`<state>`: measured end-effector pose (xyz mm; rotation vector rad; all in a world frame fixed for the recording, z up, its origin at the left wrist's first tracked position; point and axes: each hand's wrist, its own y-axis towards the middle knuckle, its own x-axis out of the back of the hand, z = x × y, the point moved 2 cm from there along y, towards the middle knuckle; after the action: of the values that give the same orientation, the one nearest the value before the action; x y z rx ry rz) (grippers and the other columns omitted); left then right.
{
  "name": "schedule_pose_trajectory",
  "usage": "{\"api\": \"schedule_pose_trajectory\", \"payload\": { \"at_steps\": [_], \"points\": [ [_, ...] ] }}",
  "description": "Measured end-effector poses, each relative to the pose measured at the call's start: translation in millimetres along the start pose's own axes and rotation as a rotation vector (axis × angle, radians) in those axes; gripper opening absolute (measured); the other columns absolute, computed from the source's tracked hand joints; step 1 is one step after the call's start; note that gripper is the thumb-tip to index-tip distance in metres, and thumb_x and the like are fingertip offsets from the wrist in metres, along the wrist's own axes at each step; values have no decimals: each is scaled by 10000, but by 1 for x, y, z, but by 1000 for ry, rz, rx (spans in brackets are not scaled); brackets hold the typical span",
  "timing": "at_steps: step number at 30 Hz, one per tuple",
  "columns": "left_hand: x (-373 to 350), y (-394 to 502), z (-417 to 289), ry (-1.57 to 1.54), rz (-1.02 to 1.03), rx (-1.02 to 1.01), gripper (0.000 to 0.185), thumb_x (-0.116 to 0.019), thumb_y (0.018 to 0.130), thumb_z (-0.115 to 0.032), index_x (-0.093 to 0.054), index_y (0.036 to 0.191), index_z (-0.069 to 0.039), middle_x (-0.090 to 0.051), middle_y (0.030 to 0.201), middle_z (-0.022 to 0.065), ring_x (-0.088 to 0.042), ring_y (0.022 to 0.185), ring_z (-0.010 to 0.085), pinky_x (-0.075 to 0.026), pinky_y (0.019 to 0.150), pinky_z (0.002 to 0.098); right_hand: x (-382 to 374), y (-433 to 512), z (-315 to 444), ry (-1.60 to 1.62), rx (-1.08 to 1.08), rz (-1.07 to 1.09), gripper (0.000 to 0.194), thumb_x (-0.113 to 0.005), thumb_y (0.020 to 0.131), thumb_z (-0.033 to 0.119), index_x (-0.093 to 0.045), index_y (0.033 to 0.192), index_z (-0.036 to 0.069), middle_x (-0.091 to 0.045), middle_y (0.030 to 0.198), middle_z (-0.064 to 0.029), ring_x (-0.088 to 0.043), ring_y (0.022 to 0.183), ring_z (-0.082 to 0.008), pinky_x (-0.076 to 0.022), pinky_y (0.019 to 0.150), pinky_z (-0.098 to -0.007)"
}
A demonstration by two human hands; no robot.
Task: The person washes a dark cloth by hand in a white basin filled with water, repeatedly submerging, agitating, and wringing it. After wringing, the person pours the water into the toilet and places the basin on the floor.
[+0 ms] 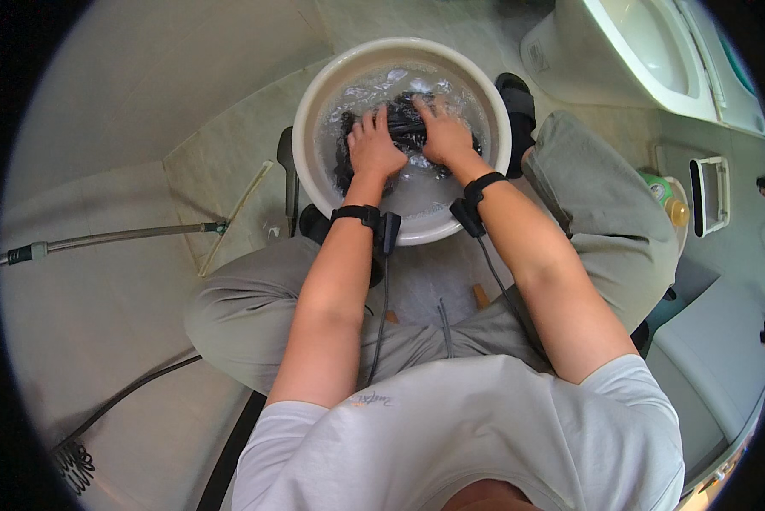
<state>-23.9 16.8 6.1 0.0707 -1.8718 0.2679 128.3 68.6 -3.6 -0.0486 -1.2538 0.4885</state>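
Observation:
A round, pale plastic basin (304,144) stands on the floor between my feet, with soapy-looking water in it. Dark wet fabric (405,121) lies bunched in the water. My left hand (374,144) rests on the left part of the fabric, fingers spread and pointing away from me. On the right part, my right hand (445,131) presses down with its fingers partly in the water, so their tips are hard to make out. Whether either hand grips the cloth cannot be told. Each wrist wears a black strap with a small cabled device.
A white toilet (586,70) is at the upper right. Near my right knee stands a green bottle with a yellow cap (676,213). A dark long-handled object (290,182) lies left of the basin, and a metal pole (127,238) with a narrow crosspiece is farther left.

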Motion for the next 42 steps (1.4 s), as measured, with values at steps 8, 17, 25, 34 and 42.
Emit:
{"api": "schedule_pose_trajectory", "payload": {
  "at_steps": [8, 17, 25, 34, 42],
  "points": [
    [-2, 9, 45, -111, 109, 416, 549, -716, 774, -219, -589, 1279, -47, -555, 1398, 200, -583, 1250, 383, -471, 1034, 487, 14, 15, -16, 45, -161, 89, 514, -710, 760, 136, -612, 1262, 80, -682, 1197, -229, -644, 1144, -409, -532, 968, -469],
    [6, 11, 71, -1391, 49, 494, 419, -664, 756, -80, -651, 1163, 20, -701, 1052, 148, -670, 955, 299, -519, 904, 424, 34, 8, -23, 847, -55, 323, 619, -663, 695, 96, -589, 1305, 23, -689, 1159, -200, -662, 1008, -326, -514, 872, -378],
    [3, 9, 56, -1663, 137, 624, 463, -677, 902, -230, -616, 1273, 40, -687, 1197, 186, -660, 1081, 364, -495, 969, 481, 36, -18, 24, 1740, -64, 655, 555, -579, 676, -3, -607, 1227, 61, -641, 1010, -79, -623, 911, -240, -518, 783, -350],
    [28, 3, 37, -409, -182, 486, 752, -773, 838, -315, -457, 1424, 34, -478, 1438, 269, -476, 1323, 438, -398, 1094, 485, 64, -8, 2, 1495, -70, 508, 501, -593, 655, 6, -631, 1150, 71, -644, 964, -59, -626, 846, -197, -513, 728, -322],
    [-3, 24, 7, -1026, 276, -129, 794, -796, 707, -118, -478, 1433, -69, -606, 1362, 200, -567, 1278, 380, -416, 1092, 380, 86, -3, 10, 1612, 75, 447, 554, -607, 654, 16, -619, 1204, 74, -625, 995, -67, -612, 912, -226, -509, 808, -335]
  ]
}}
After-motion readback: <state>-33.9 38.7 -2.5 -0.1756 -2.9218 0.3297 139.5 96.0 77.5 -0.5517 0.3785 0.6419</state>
